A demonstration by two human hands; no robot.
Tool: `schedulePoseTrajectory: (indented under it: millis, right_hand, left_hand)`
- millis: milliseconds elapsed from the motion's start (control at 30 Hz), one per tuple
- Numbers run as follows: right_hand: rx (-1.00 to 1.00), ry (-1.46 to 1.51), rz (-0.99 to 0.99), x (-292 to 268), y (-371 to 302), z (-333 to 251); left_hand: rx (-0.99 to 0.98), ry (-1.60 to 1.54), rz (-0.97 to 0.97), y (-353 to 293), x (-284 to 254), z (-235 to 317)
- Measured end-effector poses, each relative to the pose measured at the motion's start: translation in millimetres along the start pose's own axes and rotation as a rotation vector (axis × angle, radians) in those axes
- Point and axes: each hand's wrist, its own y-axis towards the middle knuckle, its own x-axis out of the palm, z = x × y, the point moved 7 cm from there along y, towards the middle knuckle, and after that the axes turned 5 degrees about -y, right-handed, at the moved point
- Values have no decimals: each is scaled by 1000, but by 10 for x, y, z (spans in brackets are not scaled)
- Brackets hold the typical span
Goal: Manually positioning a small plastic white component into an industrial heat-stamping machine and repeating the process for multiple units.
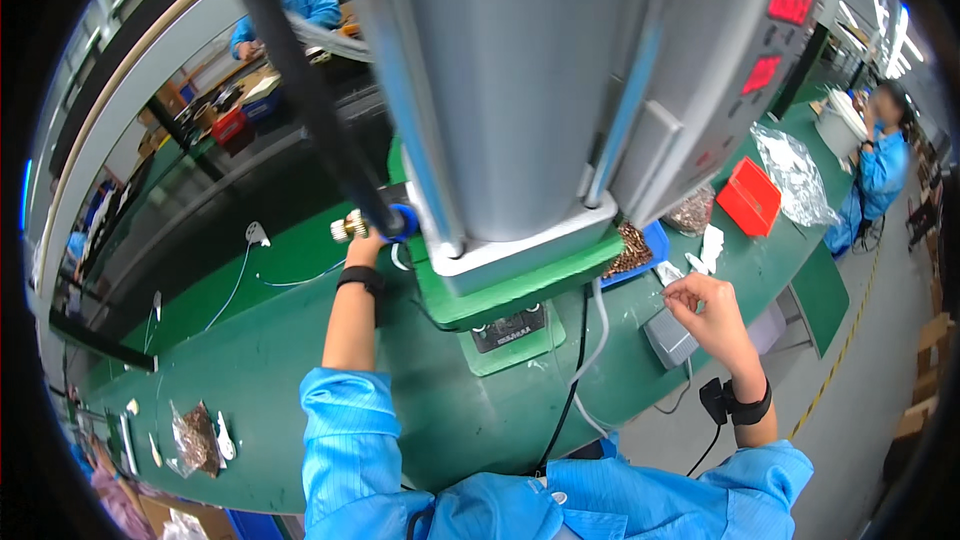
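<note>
In front of me stands a bench press with a large grey cylinder (500, 90) on a green base (515, 285). My left hand (364, 248) reaches to the press's left side, right by a brass knurled knob (349, 227) and a black hose with a blue fitting (403, 223). Its fingers are mostly hidden there, so whether it grips anything cannot be seen. Over the bench at the right, my right hand (708, 312) has thumb and fingertips pinched together; anything between them is too small to name. Beside it are a grey box-shaped pedal (670, 338) and a blue tray (655, 243) of small brass-coloured parts (630, 252).
Right of the press lie a bag of small parts (690, 212), a red bin (749, 197) and clear plastic bags (795, 175). A grey hose (597, 330) and black cable cross the green bench (460, 440). Another bag of parts (197, 440) lies left. A co-worker (883, 175) sits far right.
</note>
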Motion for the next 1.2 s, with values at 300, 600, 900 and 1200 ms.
schedulePoseTrajectory:
  millis: [300, 600, 900, 1200]
  right_hand:
    - [-76, 207, -24, 132, 273, -154]
    - [-194, 533, -230, 740, 580, -750]
    - [-305, 574, -207, 839, 552, -857]
    - [-541, 501, -121, 844, 601, -1134]
  left_hand:
    - [-203, -397, -15, -645, -1427, 349]
    - [201, -966, -211, -1466, -1740, 2025]
    - [206, -737, -224, -1350, -1815, 2220]
    - [120, -882, -235, -1380, -1629, 2114]
